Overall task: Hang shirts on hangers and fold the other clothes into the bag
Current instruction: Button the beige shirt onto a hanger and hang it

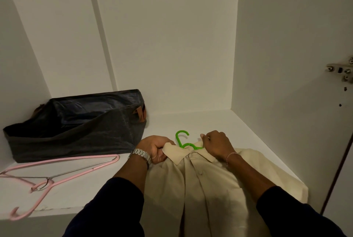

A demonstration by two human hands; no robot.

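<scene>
A cream collared shirt lies on the white shelf, its lower part hanging over the front edge. A green hanger is inside it; only the hook and neck stick out above the collar. My left hand grips the left collar flap and shoulder. My right hand pinches the right side of the collar beside the hanger neck. A dark open bag stands at the back left of the shelf.
Two pink hangers lie on the shelf's front left, one hook past the edge. White cupboard walls close in the back and right side. A metal door hinge is on the right wall.
</scene>
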